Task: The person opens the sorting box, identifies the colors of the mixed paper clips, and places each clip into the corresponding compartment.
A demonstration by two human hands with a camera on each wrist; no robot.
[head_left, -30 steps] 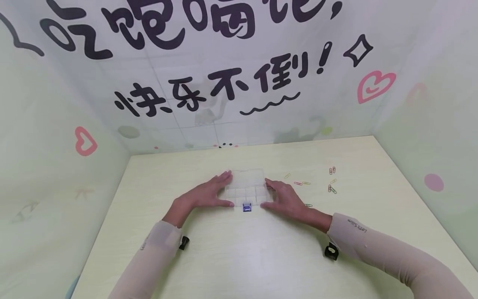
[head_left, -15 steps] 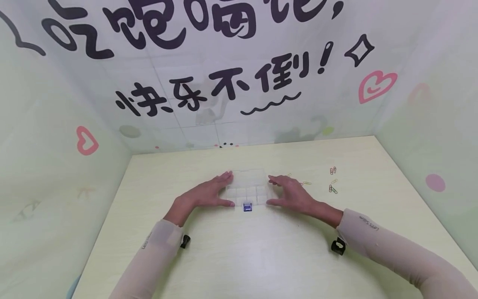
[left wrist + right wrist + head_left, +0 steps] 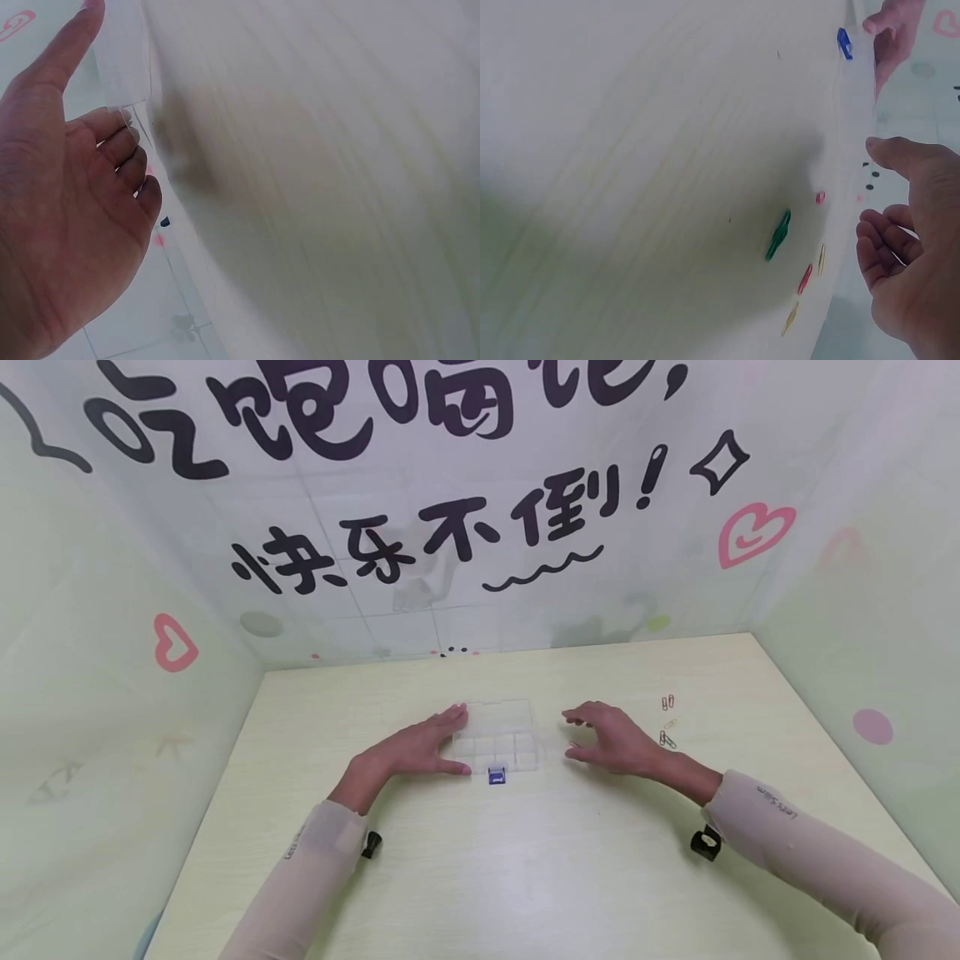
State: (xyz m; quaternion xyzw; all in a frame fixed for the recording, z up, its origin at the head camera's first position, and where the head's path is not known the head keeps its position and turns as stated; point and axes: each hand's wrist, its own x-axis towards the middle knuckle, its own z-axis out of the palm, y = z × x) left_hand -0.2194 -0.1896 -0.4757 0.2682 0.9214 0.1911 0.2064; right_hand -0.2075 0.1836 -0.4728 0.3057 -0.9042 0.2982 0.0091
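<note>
A clear plastic compartment box (image 3: 495, 747) with its lid (image 3: 498, 714) laid back lies mid-table, a blue latch or tag (image 3: 497, 775) at its front edge. My left hand (image 3: 423, 745) rests against the box's left side, thumb near the front corner and fingers along the lid. In the left wrist view its thumb is straight. My right hand (image 3: 615, 743) hovers right of the box, apart from it, fingers loosely bent and holding nothing. The right wrist view shows a green paper clip (image 3: 778, 236), a red paper clip (image 3: 805, 279) and yellow ones near that hand.
Farther right lie red paper clips (image 3: 667, 702), a yellow paper clip (image 3: 671, 724) and green and red paper clips (image 3: 667, 740). The pale table (image 3: 480, 877) meets a printed wall sheet (image 3: 480, 627) behind and side sheets left and right.
My right hand has let go of the box's right side and moved rightward, over several paper clips that it now hides in the head view. The left hand and box have stayed put.
</note>
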